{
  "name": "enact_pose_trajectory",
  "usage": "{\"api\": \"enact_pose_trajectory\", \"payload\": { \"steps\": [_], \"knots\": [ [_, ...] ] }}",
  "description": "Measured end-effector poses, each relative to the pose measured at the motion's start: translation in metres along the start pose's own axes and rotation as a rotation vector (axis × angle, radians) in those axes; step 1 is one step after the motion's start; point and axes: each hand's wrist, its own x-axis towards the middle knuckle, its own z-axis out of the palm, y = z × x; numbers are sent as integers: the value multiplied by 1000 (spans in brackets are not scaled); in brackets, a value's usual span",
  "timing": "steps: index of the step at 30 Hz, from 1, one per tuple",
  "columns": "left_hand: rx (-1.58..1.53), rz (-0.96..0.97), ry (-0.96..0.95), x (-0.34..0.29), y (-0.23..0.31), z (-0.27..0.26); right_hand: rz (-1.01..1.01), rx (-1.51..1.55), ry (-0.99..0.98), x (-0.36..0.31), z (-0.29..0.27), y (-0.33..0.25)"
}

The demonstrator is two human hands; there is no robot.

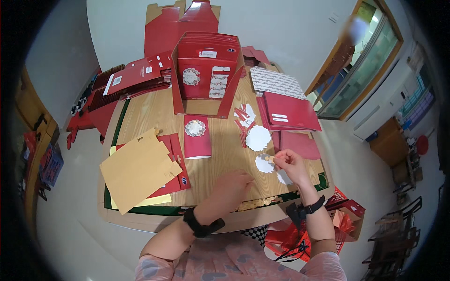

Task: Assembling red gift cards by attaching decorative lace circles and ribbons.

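My right hand (291, 167) is closed, its thumb and forefinger pinching a small tan piece (269, 159) over a white scalloped paper cutout (263, 166). Under the same hand another white cutout (284, 177) is partly hidden. Farther back lies a larger white scalloped cutout (258, 138). My left hand (228, 189) hovers over the near middle of the table, smeared by motion, so its fingers are unclear. Beside it, a row of small tan pieces (258, 203) lies along the table's near edge. A red card panel (198, 147) with a silver wreath ornament (194, 128) lies ahead.
A tall red display box (197, 100) stands at the far middle. Left are tan cardboard sheets (136, 171) and stacked red cartons (136, 75). Right are red folded boxes (290, 110) and a patterned sheet stack (276, 82). A red basket (338, 194) is below the near right edge.
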Motion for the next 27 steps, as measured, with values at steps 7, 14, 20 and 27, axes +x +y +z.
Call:
{"api": "enact_pose_trajectory", "payload": {
  "steps": [7, 14, 20, 27],
  "knots": [
    [423, 312, -77, 32, -11, 62, 67, -83, -90, 23, -11, 29],
    [459, 257, -224, 13, -13, 64, 39, -197, -229, 20, -2, 50],
    [529, 239, -159, 2, -12, 66, 30, -373, -209, 20, 7, 41],
    [559, 198, -223, 8, -7, 62, 46, -382, -253, 21, 6, 46]
  ]
}}
